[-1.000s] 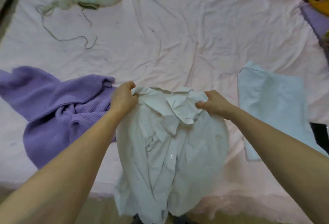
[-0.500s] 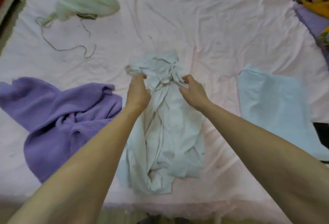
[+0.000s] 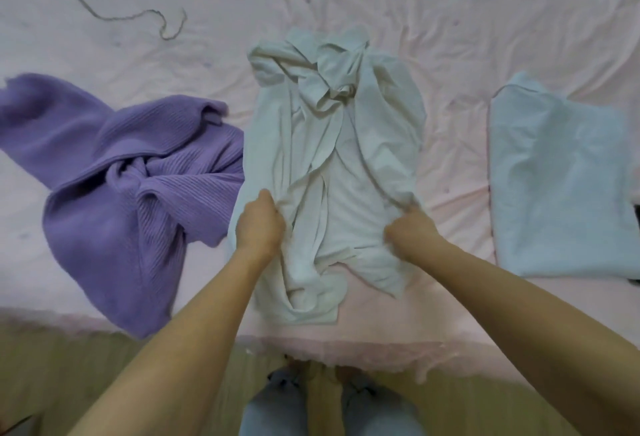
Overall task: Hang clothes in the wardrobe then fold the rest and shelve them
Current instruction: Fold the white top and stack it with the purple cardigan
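Observation:
A crumpled white shirt [image 3: 332,130] lies lengthwise on the pink bed sheet [image 3: 450,19], collar end away from me. My left hand [image 3: 259,224] grips the shirt's left side low down, fingers curled into the cloth. My right hand [image 3: 410,227] grips its right side at about the same height. A purple knitted sweater [image 3: 131,175] lies rumpled to the left, touching the shirt's edge. A folded pale blue garment [image 3: 557,179] lies flat to the right, apart from the shirt.
A thin grey cord [image 3: 138,12] curls on the sheet at the upper left. The bed's front edge [image 3: 346,349] runs across the lower frame, with wooden floor [image 3: 52,383] and my legs below it. A dark object [image 3: 636,217] peeks in at the right border.
The shirt went from held up to lying stretched out on the bed. Both hands slid from its collar end down to its lower sides, nearer me.

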The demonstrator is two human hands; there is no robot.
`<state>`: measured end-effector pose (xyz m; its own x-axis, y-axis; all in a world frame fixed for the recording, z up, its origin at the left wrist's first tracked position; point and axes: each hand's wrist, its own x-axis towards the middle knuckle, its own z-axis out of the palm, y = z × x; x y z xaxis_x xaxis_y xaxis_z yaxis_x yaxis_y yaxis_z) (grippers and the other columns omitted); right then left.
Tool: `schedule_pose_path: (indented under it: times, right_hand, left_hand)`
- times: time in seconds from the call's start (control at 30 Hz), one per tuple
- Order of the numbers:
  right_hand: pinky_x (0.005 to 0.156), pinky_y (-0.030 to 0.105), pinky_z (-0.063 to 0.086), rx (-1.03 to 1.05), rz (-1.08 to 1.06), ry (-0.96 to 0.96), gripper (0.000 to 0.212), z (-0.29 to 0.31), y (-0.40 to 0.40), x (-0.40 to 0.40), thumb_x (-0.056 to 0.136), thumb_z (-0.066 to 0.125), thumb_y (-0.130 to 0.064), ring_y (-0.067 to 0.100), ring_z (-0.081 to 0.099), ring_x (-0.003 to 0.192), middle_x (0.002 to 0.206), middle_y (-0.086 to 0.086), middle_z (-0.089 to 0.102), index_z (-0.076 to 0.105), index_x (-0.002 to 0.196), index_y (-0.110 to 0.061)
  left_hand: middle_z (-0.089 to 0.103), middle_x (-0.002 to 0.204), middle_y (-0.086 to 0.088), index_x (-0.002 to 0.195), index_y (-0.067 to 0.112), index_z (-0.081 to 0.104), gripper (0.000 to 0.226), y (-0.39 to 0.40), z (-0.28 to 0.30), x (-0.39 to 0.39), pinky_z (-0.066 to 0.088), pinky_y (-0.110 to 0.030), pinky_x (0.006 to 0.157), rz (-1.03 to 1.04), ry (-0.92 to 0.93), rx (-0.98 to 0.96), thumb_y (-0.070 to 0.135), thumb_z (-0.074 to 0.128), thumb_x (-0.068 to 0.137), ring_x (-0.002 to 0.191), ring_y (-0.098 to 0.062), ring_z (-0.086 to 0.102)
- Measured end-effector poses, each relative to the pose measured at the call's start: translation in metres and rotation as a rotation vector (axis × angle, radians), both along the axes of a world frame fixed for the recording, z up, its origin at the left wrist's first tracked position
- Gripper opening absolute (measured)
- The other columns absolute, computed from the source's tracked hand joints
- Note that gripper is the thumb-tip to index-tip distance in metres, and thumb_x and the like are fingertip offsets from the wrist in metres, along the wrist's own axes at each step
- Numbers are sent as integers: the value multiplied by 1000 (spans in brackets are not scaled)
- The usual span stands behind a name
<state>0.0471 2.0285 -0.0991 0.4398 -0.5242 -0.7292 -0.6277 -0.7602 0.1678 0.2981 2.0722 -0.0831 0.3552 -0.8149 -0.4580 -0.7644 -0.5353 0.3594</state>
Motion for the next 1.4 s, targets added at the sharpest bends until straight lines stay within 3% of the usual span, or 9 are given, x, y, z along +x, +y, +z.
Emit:
schedule_pose_path:
  times: [0.17,0.37,0.47,0.6,0.7,0.83,1.03,1.23,1.4]
  right_hand:
    - [67,31,33,-10,-604,-528,16,18,6,36,97,45,-20,27,57,88,96,12,60,55,94,-9]
    - [61,35,45,435,-1366,-723,34,1,44,107,86,65,-21,19,49,58,58,5,50,44,59,-13]
    - [71,42,54,416,-1608,-880,25,0,52,107,92,58,-15,20,54,66,68,5,56,55,68,-11]
    - [52,23,52,498,-1905,-1122,27,26,53,88,100,47,-14,11,62,59,74,5,64,59,75,-10]
    - [60,21,57,560,-1947,-1257,29,40,45,67,101,43,-9,5,60,53,64,4,61,56,77,0]
    - [58,24,56,447,-1806,-1176,30,51,36,42,99,45,-8,25,56,77,85,25,52,53,101,21]
    - [53,31,27,24,-626,-375,25,69,33,2,83,49,0,25,42,64,61,-1,34,39,65,-14]
    - [57,26,37,382,-1363,-923,19,77,41,-4,81,59,-2,11,43,53,57,-4,49,48,74,-16]
    - [56,17,42,712,-1404,-818,26,77,56,-5,79,63,2,7,58,65,73,-7,65,63,100,-13]
  left_hand:
    - [58,84,-6,94,7,52,8,5,11,8,35,-30,59,210,206,-167,13,47,96,75,-21,52]
    - [60,90,-4,110,13,50,20,42,3,-1,51,-36,78,151,435,13,14,57,91,82,-21,59]
    - [57,85,1,112,18,51,31,52,2,-3,49,-29,77,139,488,24,17,68,86,74,-12,55]
    - [63,95,-6,115,11,59,44,49,6,-5,53,-36,84,345,664,-36,24,79,78,81,-19,61]
    - [70,95,-2,105,12,67,32,46,18,-12,54,-34,83,419,633,-187,30,76,81,90,-19,66]
    - [52,61,15,66,17,52,37,34,36,-29,38,-21,60,390,536,-259,40,53,95,60,-2,47]
    - [60,62,13,88,12,71,7,24,44,-55,43,-9,59,248,746,-38,16,66,88,57,5,55]
    - [52,58,8,85,9,60,8,31,50,-73,50,-19,53,369,979,102,13,64,92,55,-11,54]
    - [55,85,-8,96,12,39,11,29,58,-77,58,-39,54,296,922,42,20,44,103,60,-31,67]
